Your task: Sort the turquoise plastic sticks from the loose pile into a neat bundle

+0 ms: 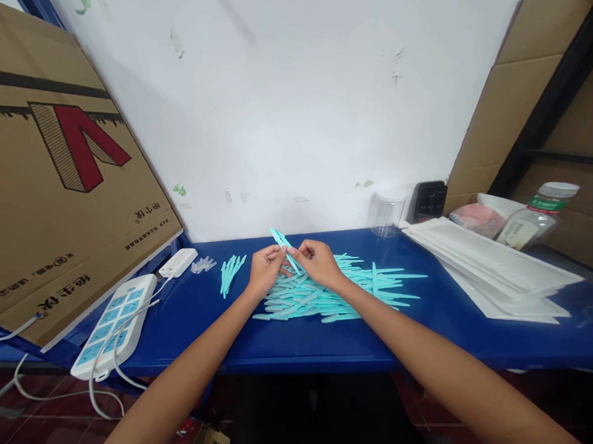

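My left hand (266,268) and my right hand (320,263) meet above a large loose pile of turquoise eyebrow razors (312,299). Fingers and thumbs of both hands pinch slim turquoise eyebrow razors (278,237) between them, slanting up to the left. How many are held is hard to make out, as the fingers cover part of them. Left of my left hand lies a small separate bunch of the same razors (231,275). Farther left is a little heap of translucent pieces (203,265), too small to tell exactly.
On the blue table (290,351), a white power strip (117,325) with cables and a white adapter (178,262) lie left. At right are stacked white sheets (493,269), a clear jar (387,213), a phone (429,201) and a bottle (538,218). A cardboard box (54,183) stands left.
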Tool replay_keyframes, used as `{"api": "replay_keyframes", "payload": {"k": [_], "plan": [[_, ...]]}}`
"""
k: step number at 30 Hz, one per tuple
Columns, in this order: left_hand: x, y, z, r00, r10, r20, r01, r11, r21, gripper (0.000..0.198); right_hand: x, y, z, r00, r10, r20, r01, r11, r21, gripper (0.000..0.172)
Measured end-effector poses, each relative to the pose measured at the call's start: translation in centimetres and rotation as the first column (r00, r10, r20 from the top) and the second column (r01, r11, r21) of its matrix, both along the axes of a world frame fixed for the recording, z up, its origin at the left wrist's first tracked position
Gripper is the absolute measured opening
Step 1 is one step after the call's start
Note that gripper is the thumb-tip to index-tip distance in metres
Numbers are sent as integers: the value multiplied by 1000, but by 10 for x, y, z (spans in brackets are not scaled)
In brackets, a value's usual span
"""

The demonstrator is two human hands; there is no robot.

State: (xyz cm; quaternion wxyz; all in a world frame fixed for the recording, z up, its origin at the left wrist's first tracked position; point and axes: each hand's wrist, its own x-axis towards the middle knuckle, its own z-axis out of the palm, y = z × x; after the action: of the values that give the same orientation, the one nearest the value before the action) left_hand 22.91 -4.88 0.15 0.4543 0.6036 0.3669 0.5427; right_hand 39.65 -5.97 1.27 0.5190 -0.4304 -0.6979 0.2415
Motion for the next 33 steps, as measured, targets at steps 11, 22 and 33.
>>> {"api": "replay_keyframes", "payload": {"k": [11, 22, 33], "plan": [[-1, 1, -2, 1000, -15, 16, 17, 996, -91, 52, 2, -4, 0, 986, 74, 151, -80, 996, 34, 37], [-2, 3, -5, 999, -41, 28, 44, 996, -84, 50, 4, 4, -3, 988, 5, 155, -18, 996, 83, 29], [-3, 4, -7, 997, -64, 43, 67, 994, -82, 52, 5, 4, -1, 996, 56, 64, -60, 996, 65, 34]]}}
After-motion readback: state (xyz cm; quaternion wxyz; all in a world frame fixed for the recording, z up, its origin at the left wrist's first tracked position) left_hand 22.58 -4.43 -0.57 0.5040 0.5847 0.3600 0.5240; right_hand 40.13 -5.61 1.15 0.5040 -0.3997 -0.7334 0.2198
